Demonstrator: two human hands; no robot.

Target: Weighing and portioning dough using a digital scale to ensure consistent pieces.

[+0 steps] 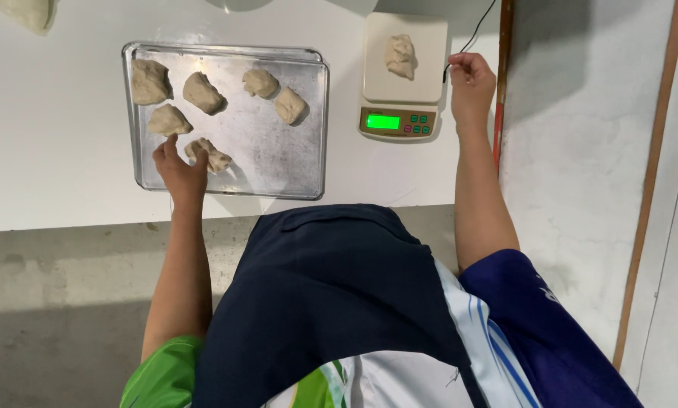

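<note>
A metal baking tray (pixel 278 162) lies on the white table and carries several pale dough pieces. My left hand (pixel 179 170) reaches over the tray's near edge, fingers on a dough piece (pixel 212 157) at the front left; another dough lump (pixel 168 120) sits just above my fingertips. A white kitchen scale (pixel 401 106) with a green lit display stands right of the tray, with one dough portion (pixel 401 56) on its platform. My right hand (pixel 470 85) rests beside the scale's right edge, fingers curled, pinching something small and dark.
A large dough mass (pixel 28 12) shows at the table's top left corner. A thin cable (pixel 478 30) runs from behind the scale. A red-brown wooden strip (pixel 502 75) stands against the wall at the right. Grey floor lies below the table edge.
</note>
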